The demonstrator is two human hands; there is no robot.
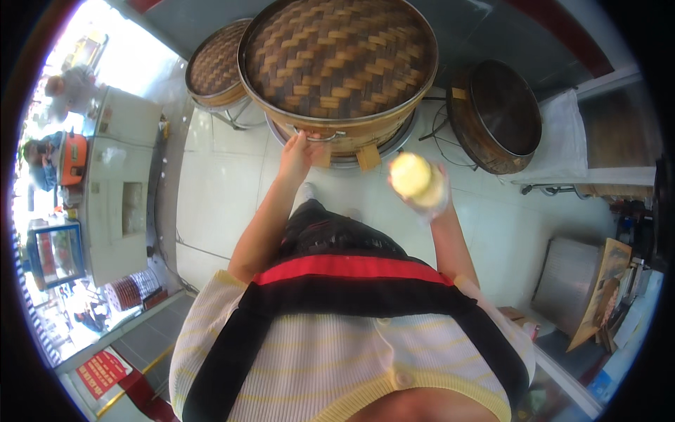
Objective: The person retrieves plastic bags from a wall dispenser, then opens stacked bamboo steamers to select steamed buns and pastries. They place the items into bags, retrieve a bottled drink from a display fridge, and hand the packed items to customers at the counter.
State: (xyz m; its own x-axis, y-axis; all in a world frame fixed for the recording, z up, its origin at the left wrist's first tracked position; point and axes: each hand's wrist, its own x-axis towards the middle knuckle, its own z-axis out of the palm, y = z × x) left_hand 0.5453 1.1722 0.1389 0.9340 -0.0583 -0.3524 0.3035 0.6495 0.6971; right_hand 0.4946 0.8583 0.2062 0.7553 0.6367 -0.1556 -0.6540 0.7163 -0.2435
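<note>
A large round bamboo steamer (337, 129) with a woven lid (337, 63) stands in front of me. My left hand (299, 158) grips the metal handle (332, 137) on the steamer's front side, thumb and fingers at its left end. To the right of the steamer, over the floor, my right hand (440, 190) holds pale yellow round buns (411, 175), apparently two, one overlapping the other. Clear plastic (428, 211), a bag or a glove, covers that hand; motion blur hides the finger detail. The lid rests on the steamer.
A smaller lidded bamboo steamer (217, 66) sits on a metal stand at the back left. On the right, a round dark-topped steamer tier (495, 116) tilts beside a wire stand (440, 132). A white counter (124, 184) lines the left, with people beyond it.
</note>
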